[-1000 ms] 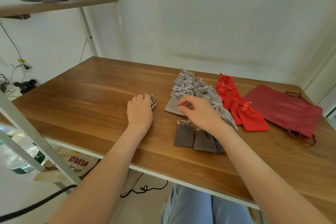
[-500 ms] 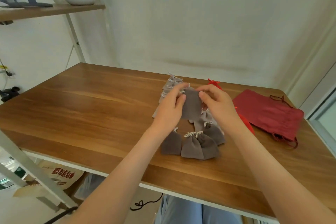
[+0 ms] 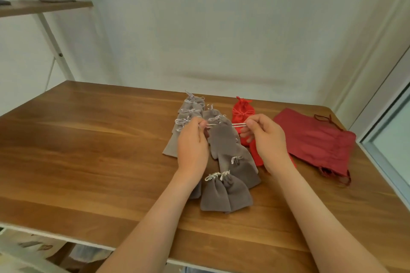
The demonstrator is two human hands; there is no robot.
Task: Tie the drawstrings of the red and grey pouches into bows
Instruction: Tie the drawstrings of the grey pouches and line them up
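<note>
A grey pouch point(image 3: 223, 139) hangs between my hands above the table. My left hand point(image 3: 192, 144) pinches the white drawstring point(image 3: 210, 125) on its left side, and my right hand point(image 3: 265, 139) pinches the drawstring ends on its right. The strings are stretched taut sideways. Several grey pouches point(image 3: 192, 107) with tied white strings lie behind, and more grey pouches point(image 3: 224, 194) lie in front of my wrists. Small red pouches point(image 3: 241, 108) lie in a row, partly hidden by my right hand.
A large dark red drawstring bag point(image 3: 315, 142) lies flat at the right of the wooden table point(image 3: 88, 150). A shelf point(image 3: 44, 5) with a white container stands at the upper left. The table's front edge runs just below my forearms.
My left hand picked up a grey pouch from the left of the table and brought it to the middle. Both hands now pull its drawstrings apart, closing the mouth.
</note>
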